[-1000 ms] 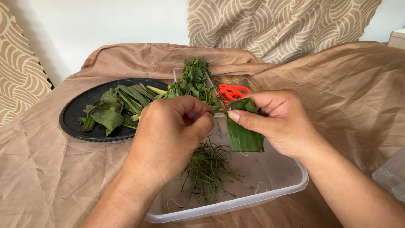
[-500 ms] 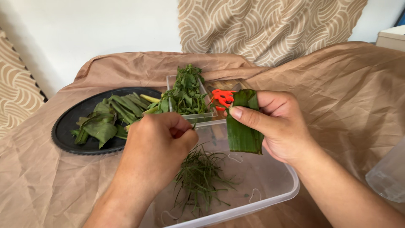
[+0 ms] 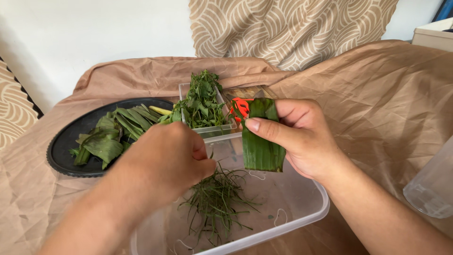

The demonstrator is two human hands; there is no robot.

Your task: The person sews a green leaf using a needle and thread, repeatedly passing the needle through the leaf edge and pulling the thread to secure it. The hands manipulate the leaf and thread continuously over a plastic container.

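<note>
Folded green leaf (image 3: 262,141) hangs from the right hand (image 3: 302,137), pinched closed between thumb and fingers, its long axis running twelve to six, loose end down over the clear plastic tub (image 3: 302,222). From that grip the left hand (image 3: 163,163) lies at nine o'clock, just beside the leaf; it is curled shut, but what it holds I cannot tell. Thin, stringy green shreds (image 3: 217,198) litter the tub floor below. Farther off sit a small clear box of frilly herbs (image 3: 203,101), red-handled scissors (image 3: 241,107) behind the leaf, and a round black tray (image 3: 66,146) of smooth, flat leaves at ten o'clock. Crinkled tan cloth (image 3: 377,94) covers the worktop.
</note>
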